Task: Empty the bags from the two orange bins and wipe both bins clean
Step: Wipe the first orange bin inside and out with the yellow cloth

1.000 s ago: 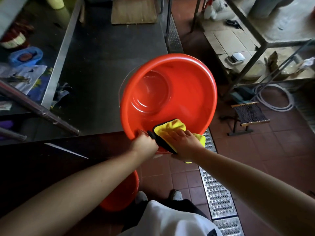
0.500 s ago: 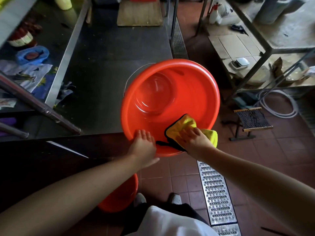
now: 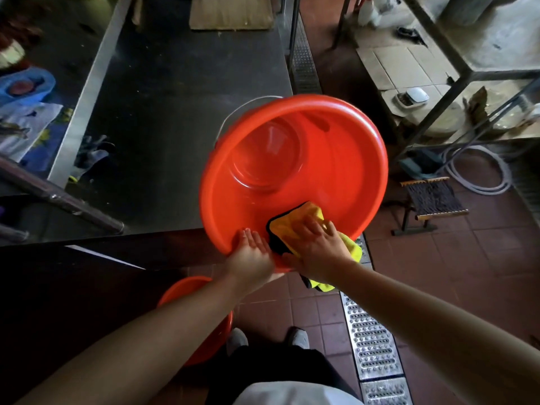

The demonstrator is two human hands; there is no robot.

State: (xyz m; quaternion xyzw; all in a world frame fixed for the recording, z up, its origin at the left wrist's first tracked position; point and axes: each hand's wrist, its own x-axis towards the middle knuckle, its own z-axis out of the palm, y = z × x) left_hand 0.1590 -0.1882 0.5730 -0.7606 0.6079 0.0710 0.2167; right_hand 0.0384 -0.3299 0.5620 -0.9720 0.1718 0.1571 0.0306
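Bare forearms without sleeves, a white top (image 3: 292, 394), dark trousers (image 3: 280, 366) and pale shoes (image 3: 299, 339).

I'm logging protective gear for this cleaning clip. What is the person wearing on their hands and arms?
Nothing: the left hand and right hand are bare, with no gloves, rings or watch visible. Both forearms are uncovered, and no sleeves show in the frame.

We see the tilted bin (image 3: 318, 159) at the desk's (image 3: 181, 112) near right corner, mouth toward us. The cloth (image 3: 304, 220) lies on its near inner wall. A second bin (image 3: 187, 290) sits on the floor below, left of the floor grate (image 3: 371, 340). A stool (image 3: 432, 200) stands right of the tilted bin.
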